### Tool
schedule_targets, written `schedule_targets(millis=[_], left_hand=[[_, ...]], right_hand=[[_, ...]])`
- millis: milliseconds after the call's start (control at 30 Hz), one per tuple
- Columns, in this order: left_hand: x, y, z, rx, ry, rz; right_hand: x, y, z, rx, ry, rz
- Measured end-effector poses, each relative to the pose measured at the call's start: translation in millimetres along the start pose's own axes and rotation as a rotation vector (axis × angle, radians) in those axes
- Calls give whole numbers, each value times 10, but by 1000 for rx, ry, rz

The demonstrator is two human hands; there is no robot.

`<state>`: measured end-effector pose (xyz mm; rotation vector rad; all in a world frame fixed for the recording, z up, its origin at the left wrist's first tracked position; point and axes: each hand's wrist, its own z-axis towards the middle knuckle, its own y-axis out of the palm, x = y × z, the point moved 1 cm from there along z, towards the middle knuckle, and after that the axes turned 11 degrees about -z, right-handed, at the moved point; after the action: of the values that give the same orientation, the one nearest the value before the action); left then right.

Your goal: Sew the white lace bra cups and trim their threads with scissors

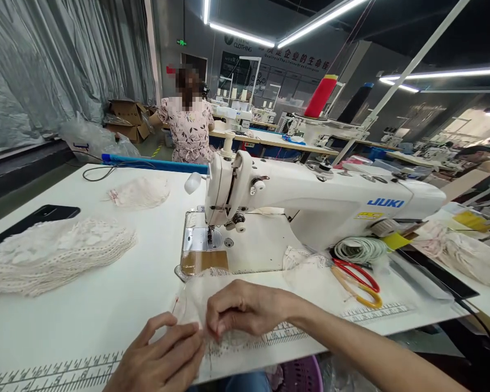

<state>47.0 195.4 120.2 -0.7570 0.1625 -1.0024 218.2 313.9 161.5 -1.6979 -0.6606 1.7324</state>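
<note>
Cloth (193, 291) reaches forward from the front edge of the counter (106, 316) to the machine (330, 190), the nearer right hand (245, 307) pinching it, the left hand (163, 354) touching, grip unclear.

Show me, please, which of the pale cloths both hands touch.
The cloth in front of the sewing machine: only it has the left hand and right hand on it. The lacy stack and small pile lie apart, further left.
</note>
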Motion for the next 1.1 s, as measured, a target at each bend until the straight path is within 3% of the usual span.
schedule_targets(millis=[100,200,300,400,533,733,933,1100], left_hand=[[-5,-12,17,-30,10,2],[-7,-16,4,-27,8,2],[1,-21,-28,19,-85,-64],[22,-45,-28,-83,-251,-178],[70,-68,15,-130,-386,-235],[122,4,29,-48,-396,-191],[140,27,12,18,-377,-168],[134,42,4,27,-370,-143]], right_hand=[[34,-263,-113,236,199,-498],[-102,-333,-320,436,356,-647],[-369,-15,-478,451,312,-591],[-566,495,-503,397,107,-629],[-568,928,-399,534,162,-867],[-437,1080,-303,650,166,-935],[-401,1152,-337,776,117,-812],[-418,1132,-320,742,157,-910]])
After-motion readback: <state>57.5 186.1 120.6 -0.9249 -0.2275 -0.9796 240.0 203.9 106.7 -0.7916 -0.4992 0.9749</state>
